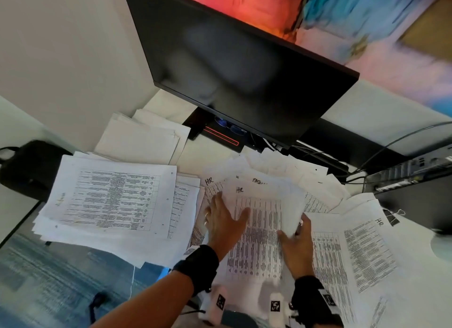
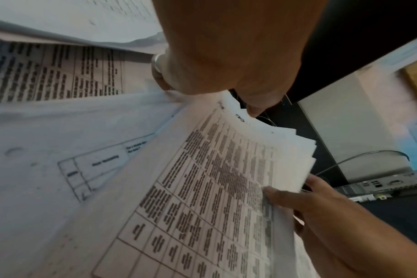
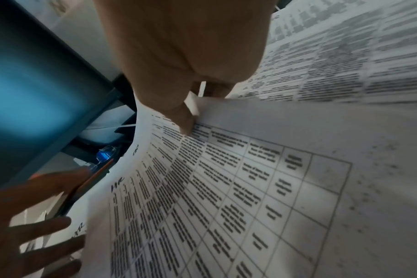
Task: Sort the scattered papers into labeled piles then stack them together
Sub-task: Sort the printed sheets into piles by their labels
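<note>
Printed sheets cover the desk. At the centre lies a sheaf of table-printed papers (image 1: pixel 259 234) marked "HR" by hand. My left hand (image 1: pixel 226 217) presses flat on its left part, fingers spread and straight. My right hand (image 1: pixel 293 239) grips the sheaf's right edge, thumb on top and fingers underneath, so several sheets (image 2: pixel 226 188) curl upward. The right thumb (image 3: pixel 188 127) presses on the top sheet (image 3: pixel 226 188). A large pile (image 1: pixel 110 200) with a faint green label lies at the left. Another "HR" pile (image 1: pixel 367 252) lies at the right. Loose sheets (image 1: pixel 276 171) fan out behind the hands.
A dark monitor (image 1: pixel 244 70) overhangs the desk's back, with glasses on its base (image 1: pixel 227 132). Blank sheets (image 1: pixel 141 137) are stacked at the back left. A black bag (image 1: pixel 27 168) sits far left. A binder clip (image 1: pixel 393 216), cables and a computer case (image 1: pixel 413 181) stand right.
</note>
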`<state>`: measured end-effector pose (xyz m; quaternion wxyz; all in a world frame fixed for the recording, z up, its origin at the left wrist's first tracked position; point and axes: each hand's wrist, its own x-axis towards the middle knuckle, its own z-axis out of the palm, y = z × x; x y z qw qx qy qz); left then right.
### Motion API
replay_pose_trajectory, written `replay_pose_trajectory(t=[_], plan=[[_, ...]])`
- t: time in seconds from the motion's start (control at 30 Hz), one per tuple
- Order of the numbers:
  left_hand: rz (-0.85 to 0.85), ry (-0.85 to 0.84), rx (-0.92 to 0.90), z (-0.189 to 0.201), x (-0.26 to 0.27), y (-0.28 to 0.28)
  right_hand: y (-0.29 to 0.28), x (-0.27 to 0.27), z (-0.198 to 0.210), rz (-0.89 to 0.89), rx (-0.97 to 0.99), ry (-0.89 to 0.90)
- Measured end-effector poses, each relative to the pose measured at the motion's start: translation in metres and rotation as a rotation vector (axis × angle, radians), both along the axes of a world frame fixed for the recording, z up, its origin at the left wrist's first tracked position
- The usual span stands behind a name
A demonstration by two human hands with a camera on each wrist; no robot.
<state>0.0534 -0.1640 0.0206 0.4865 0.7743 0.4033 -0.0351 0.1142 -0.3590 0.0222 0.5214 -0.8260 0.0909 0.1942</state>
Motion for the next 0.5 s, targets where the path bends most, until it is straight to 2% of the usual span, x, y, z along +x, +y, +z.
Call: replay_pose_trajectory(t=[0.03,0.13,0.17,0.33,0.43,0.5], plan=[[0.001,0.02,0.002,-0.001,-0.001,0.0,0.002,0.007,-0.003,0.051,-0.02,-0.007],[-0.027,0.09,0.021,-0.002,-0.007,-0.007,0.013,0.026,-0.016,0.248,-0.287,-0.062],[-0.029,0.093,0.007,-0.005,-0.009,-0.008,0.015,0.031,-0.021,0.29,-0.319,-0.061],[0.042,0.036,-0.092,-0.014,-0.01,0.002,0.039,0.035,-0.007,0.217,-0.016,-0.028],[0.155,-0.072,-0.259,-0.007,-0.013,0.018,0.042,0.025,0.03,0.116,0.158,0.002],[0.168,-0.193,-0.4,0.006,-0.019,0.033,0.037,0.016,0.064,0.13,0.245,0.026]])
